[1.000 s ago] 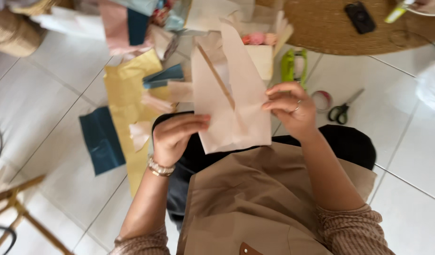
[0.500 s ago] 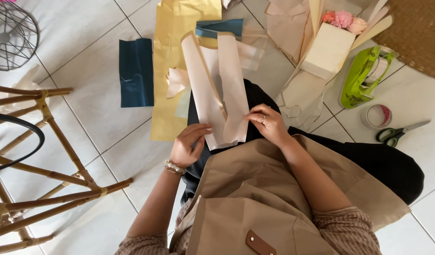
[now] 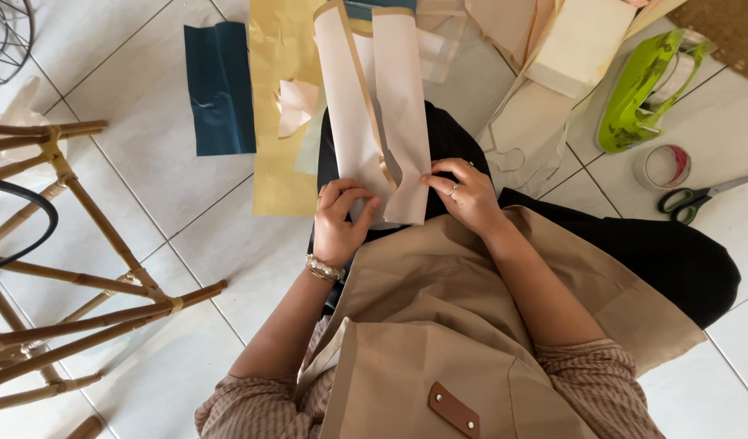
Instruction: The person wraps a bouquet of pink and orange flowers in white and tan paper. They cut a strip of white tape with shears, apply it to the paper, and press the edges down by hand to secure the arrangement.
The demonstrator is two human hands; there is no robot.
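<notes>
Pale pink paper (image 3: 374,106), folded lengthwise into 2 long flaps with a tan edge showing along the fold, lies over the person's lap and black trousers (image 3: 634,252). Its long axis runs away from the body, from the hands up toward the top of the view, where it overlaps a yellow sheet (image 3: 280,106) on the tiled floor (image 3: 130,122).

Both hands work at the near end of the paper. The left hand (image 3: 340,221) has its fingers (image 3: 349,195) curled closed over the near left corner, thumb on top, pinching that flap. The right hand (image 3: 466,195) has its fingers bent and closed lightly on the inner edge of the right flap, near the bottom. The 2 hands are close together with the fold between them, about equally near to the paper's end, and the rest of the sheet stretches forward from the fingertips.

A dark teal sheet (image 3: 219,85) lies left of the yellow one. To the right are cream paper pieces (image 3: 577,49), a green tape dispenser (image 3: 638,89), a roll of tape (image 3: 662,167) and green-handled scissors (image 3: 699,197). A rattan stool frame (image 3: 73,268) stands at the left.
</notes>
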